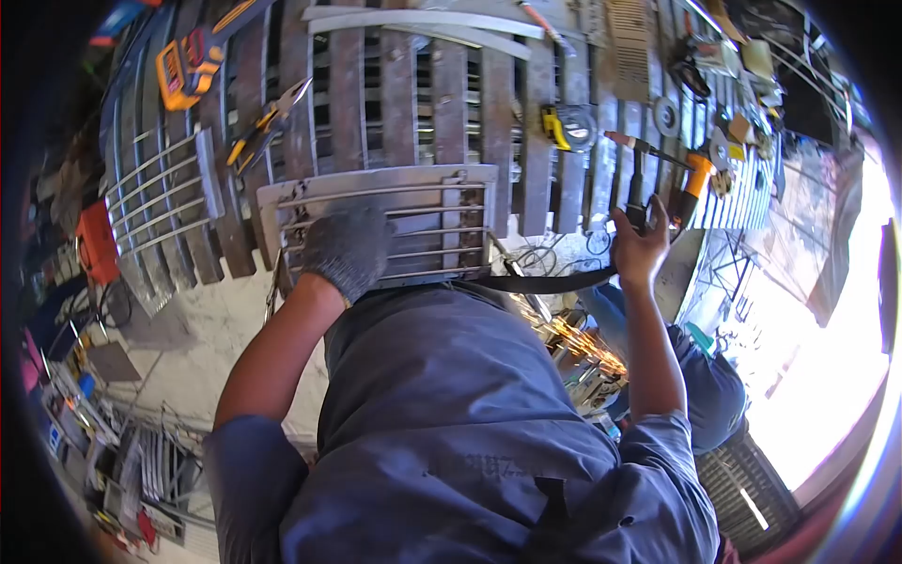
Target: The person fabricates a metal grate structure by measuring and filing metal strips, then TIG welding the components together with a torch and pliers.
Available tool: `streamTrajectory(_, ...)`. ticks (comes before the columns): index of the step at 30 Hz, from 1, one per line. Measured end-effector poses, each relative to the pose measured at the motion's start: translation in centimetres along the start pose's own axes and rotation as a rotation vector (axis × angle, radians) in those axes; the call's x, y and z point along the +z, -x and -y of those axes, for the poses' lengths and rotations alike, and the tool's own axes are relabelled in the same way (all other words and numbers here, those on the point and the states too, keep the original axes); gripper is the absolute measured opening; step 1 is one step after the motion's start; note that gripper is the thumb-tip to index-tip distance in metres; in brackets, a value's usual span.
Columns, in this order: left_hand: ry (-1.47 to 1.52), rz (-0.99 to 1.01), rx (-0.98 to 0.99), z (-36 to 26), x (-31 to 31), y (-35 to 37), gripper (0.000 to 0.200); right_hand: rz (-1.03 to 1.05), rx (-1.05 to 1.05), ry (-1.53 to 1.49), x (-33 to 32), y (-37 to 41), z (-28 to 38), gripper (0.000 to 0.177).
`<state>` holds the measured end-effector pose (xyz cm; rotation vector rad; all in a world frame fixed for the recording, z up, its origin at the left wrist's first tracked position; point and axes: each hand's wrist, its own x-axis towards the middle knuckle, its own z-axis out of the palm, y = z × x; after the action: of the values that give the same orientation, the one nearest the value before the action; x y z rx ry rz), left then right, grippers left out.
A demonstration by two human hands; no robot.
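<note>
My left hand [348, 242], in a grey knitted glove, is closed over the left part of a metal grille [376, 179]. The grille is a flat rectangular frame with several thin bars, lying at the slatted bench's near edge. The glove hides part of the bars and most of the finger detail. My bare right hand [643, 242] is closed around the lower handle of a welding torch [638, 174]. Its pinkish nozzle points left. A black cable sleeve [545, 281] runs from that hand leftward across my waist. Just right of the torch lies an orange-and-black angle grinder [695, 183].
On the slatted metal bench [348, 103] lie pliers [270, 127], a tape measure [568, 127], an orange meter-like device [188, 70], flat strips [423, 21] and another barred piece [169, 193]. Sparks [583, 343] fly below right, near another person [709, 390].
</note>
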<state>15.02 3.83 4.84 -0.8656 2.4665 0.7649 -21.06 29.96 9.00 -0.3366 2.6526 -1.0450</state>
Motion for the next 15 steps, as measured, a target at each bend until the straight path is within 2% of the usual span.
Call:
streamTrajectory(5, -0.039, -0.229, 0.032, 1.1, 0.4, 0.4, 0.031, -0.101, 0.072, -0.119, 3.2, -3.1, -5.3, 0.083)
streamTrajectory(6, -0.064, -0.244, 0.043, 2.4, 0.8, 0.5, 0.031, -0.157, 0.0, -0.135, 4.1, -3.6, -6.6, 0.083)
streamTrajectory(7, -0.09, -0.256, 0.048, 3.9, 1.2, 0.7, 0.031, -0.225, -0.023, -0.012, 4.7, -3.5, -5.7, 0.083)
streamTrajectory(10, -0.134, -0.277, -0.007, 6.8, 0.7, 3.2, 0.031, -0.378, -0.014, 0.073, 6.3, -3.2, -4.8, 0.083)
streamTrajectory(13, -0.013, -0.351, -0.076, 6.2, -1.6, 5.3, 0.034, -0.277, 0.018, 0.235, 6.5, -2.5, -3.8, 0.085)
streamTrajectory(15, 0.164, -0.424, -0.184, 6.1, -1.9, 5.7, 0.035, -0.108, 0.056, 0.216, 6.7, -2.5, -3.7, 0.088)
